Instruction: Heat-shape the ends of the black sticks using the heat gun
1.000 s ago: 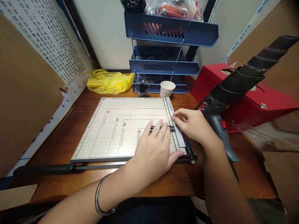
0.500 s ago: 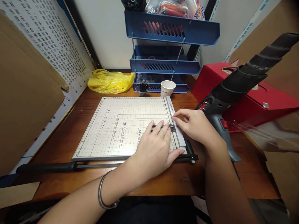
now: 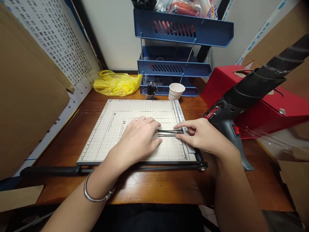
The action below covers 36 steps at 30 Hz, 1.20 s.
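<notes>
Several thin black strands (image 3: 169,131) lie crosswise on the gridded white board of a paper trimmer (image 3: 103,129), their right ends by the metal ruler edge (image 3: 178,111). Over their left ends is my left hand (image 3: 138,137), cupped, thumb and fingers to either side of the bunch; its grip underneath is partly hidden. My right hand (image 3: 205,133) closes thumb and index finger about the strands near the ruler. Along the board's front edge lies the trimmer's blade arm, with its black handle (image 3: 50,171) to the left.
Behind the board stand a cup of black strands (image 3: 152,90), a white paper cup (image 3: 176,91) and a blue tiered tray (image 3: 173,68). A yellow plastic bag (image 3: 117,84) lies at back left. A heat gun (image 3: 231,112) and red box (image 3: 289,96) stand on the right.
My left hand has slid left from lying flat over the strands to cupping their left ends. My right thumb and index finger have moved from the ruler edge to around the strands.
</notes>
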Each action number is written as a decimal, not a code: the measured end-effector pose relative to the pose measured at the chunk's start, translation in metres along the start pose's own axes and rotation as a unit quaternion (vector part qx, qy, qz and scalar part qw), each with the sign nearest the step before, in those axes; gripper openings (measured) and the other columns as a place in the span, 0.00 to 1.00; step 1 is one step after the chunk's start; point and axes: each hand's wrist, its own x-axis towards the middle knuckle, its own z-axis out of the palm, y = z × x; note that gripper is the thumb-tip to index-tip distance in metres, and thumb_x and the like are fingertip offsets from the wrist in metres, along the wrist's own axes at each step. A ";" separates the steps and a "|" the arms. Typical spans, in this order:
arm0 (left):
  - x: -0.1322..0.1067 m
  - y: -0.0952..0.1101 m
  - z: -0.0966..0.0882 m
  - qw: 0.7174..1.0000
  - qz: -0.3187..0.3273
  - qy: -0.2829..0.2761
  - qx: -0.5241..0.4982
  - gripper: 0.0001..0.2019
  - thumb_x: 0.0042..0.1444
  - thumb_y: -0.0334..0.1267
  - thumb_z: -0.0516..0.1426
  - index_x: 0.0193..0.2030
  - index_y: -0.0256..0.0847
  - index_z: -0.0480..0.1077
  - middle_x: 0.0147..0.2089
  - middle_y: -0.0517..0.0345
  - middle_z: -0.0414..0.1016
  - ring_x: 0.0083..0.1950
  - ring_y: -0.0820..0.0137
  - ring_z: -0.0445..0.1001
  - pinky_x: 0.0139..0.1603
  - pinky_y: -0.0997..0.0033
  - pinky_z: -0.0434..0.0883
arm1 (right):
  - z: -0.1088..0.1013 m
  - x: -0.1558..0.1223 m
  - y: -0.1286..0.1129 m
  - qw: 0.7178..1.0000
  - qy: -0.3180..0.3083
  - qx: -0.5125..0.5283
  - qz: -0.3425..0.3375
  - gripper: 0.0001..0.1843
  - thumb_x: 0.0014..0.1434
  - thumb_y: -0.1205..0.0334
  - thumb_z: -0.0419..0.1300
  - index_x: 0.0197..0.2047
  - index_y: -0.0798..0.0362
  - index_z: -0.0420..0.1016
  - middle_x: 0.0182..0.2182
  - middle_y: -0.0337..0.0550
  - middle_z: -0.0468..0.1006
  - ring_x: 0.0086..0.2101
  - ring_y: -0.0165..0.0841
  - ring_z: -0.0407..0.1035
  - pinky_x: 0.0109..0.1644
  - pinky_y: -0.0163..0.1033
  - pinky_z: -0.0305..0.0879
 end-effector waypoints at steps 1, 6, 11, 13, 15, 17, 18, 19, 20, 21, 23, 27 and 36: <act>0.001 0.001 0.001 1.000 0.000 -0.001 -0.001 0.14 0.63 0.42 0.63 0.54 0.42 0.76 0.53 0.52 0.80 0.55 0.53 0.75 0.53 0.53 0.72 | 0.000 0.000 -0.001 1.000 -0.005 0.000 0.002 0.15 0.58 0.54 0.66 0.48 0.46 0.87 0.18 0.31 0.59 0.21 0.26 0.50 0.29 0.37 0.49; 0.003 0.004 0.007 1.000 0.005 0.007 -0.014 0.11 0.65 0.41 0.61 0.50 0.40 0.79 0.50 0.51 0.80 0.52 0.55 0.75 0.52 0.54 0.72 | 0.003 0.002 -0.001 1.000 -0.017 -0.008 0.001 0.15 0.58 0.54 0.65 0.47 0.47 0.87 0.19 0.32 0.62 0.21 0.27 0.54 0.29 0.37 0.51; 0.005 0.004 0.012 0.999 0.008 0.034 -0.021 0.08 0.65 0.38 0.59 0.45 0.41 0.80 0.46 0.53 0.81 0.49 0.56 0.76 0.50 0.55 0.72 | 0.004 0.002 0.000 1.000 -0.009 -0.007 -0.004 0.14 0.59 0.56 0.64 0.45 0.47 0.87 0.19 0.32 0.63 0.22 0.27 0.54 0.29 0.37 0.52; 0.005 0.004 0.013 0.999 0.008 0.041 -0.019 0.08 0.65 0.37 0.59 0.45 0.41 0.80 0.46 0.53 0.81 0.49 0.56 0.77 0.49 0.55 0.73 | 0.005 0.002 0.000 1.000 -0.009 -0.006 -0.004 0.14 0.59 0.56 0.63 0.45 0.47 0.87 0.19 0.33 0.64 0.22 0.28 0.54 0.29 0.37 0.51; 0.005 0.004 0.014 0.999 0.010 0.044 -0.017 0.08 0.65 0.37 0.59 0.44 0.41 0.80 0.45 0.52 0.82 0.49 0.56 0.77 0.49 0.55 0.73 | 0.005 0.002 0.000 1.000 -0.008 -0.004 -0.003 0.13 0.59 0.56 0.63 0.44 0.48 0.87 0.19 0.33 0.64 0.22 0.28 0.54 0.29 0.37 0.50; 0.005 0.005 0.015 0.999 0.013 0.046 -0.015 0.08 0.65 0.37 0.58 0.44 0.41 0.80 0.45 0.52 0.82 0.48 0.56 0.77 0.49 0.56 0.72 | 0.005 0.002 0.000 1.000 -0.007 -0.002 -0.003 0.13 0.58 0.56 0.64 0.43 0.48 0.87 0.19 0.33 0.64 0.22 0.27 0.53 0.29 0.37 0.50; 0.005 0.006 0.015 0.999 0.014 0.047 -0.014 0.08 0.66 0.37 0.58 0.44 0.41 0.80 0.45 0.52 0.82 0.48 0.57 0.77 0.49 0.57 0.72 | 0.005 0.002 0.000 1.000 -0.006 -0.001 -0.002 0.13 0.58 0.57 0.64 0.43 0.48 0.87 0.19 0.33 0.64 0.22 0.27 0.53 0.29 0.37 0.50; 0.005 0.006 0.016 0.999 0.015 0.048 -0.012 0.09 0.66 0.36 0.58 0.44 0.41 0.80 0.45 0.53 0.82 0.49 0.57 0.77 0.48 0.57 0.72 | 0.005 0.003 0.000 1.000 -0.006 -0.001 -0.002 0.12 0.58 0.57 0.64 0.43 0.48 0.87 0.19 0.33 0.64 0.22 0.27 0.53 0.29 0.37 0.50; 0.006 0.006 0.016 0.999 0.016 0.048 -0.009 0.09 0.67 0.36 0.57 0.44 0.41 0.80 0.45 0.53 0.82 0.49 0.57 0.77 0.48 0.57 0.72 | 0.005 0.003 -0.001 1.000 -0.006 0.000 -0.002 0.12 0.58 0.57 0.63 0.42 0.48 0.87 0.19 0.33 0.64 0.22 0.27 0.53 0.29 0.37 0.50; 0.006 0.007 0.016 0.999 0.016 0.047 -0.006 0.09 0.67 0.36 0.57 0.44 0.41 0.80 0.45 0.53 0.82 0.49 0.57 0.77 0.48 0.57 0.72 | 0.005 0.003 -0.001 1.000 -0.007 0.000 -0.002 0.12 0.59 0.57 0.63 0.42 0.48 0.87 0.18 0.33 0.64 0.22 0.27 0.53 0.29 0.37 0.50; 0.007 0.007 0.016 0.999 0.015 0.042 0.001 0.09 0.67 0.36 0.56 0.43 0.41 0.80 0.45 0.53 0.81 0.49 0.57 0.77 0.48 0.57 0.72 | 0.005 0.004 -0.002 1.000 -0.007 0.000 -0.002 0.11 0.59 0.57 0.63 0.41 0.47 0.87 0.18 0.32 0.63 0.22 0.27 0.52 0.29 0.37 0.51; 0.007 0.009 0.016 0.999 0.012 0.037 0.014 0.10 0.68 0.36 0.56 0.43 0.40 0.80 0.45 0.53 0.81 0.49 0.57 0.77 0.48 0.58 0.72 | 0.005 0.003 -0.003 1.000 -0.004 0.004 -0.001 0.11 0.59 0.58 0.63 0.40 0.47 0.87 0.17 0.32 0.62 0.21 0.27 0.52 0.30 0.37 0.51; -0.016 0.036 0.027 0.991 0.085 0.054 0.088 0.28 0.70 0.51 0.57 0.66 0.28 0.70 0.67 0.38 0.73 0.65 0.49 0.72 0.65 0.45 0.68 | 0.006 0.002 -0.002 1.000 0.003 0.006 -0.010 0.12 0.59 0.58 0.62 0.42 0.49 0.87 0.17 0.32 0.63 0.21 0.27 0.51 0.30 0.37 0.51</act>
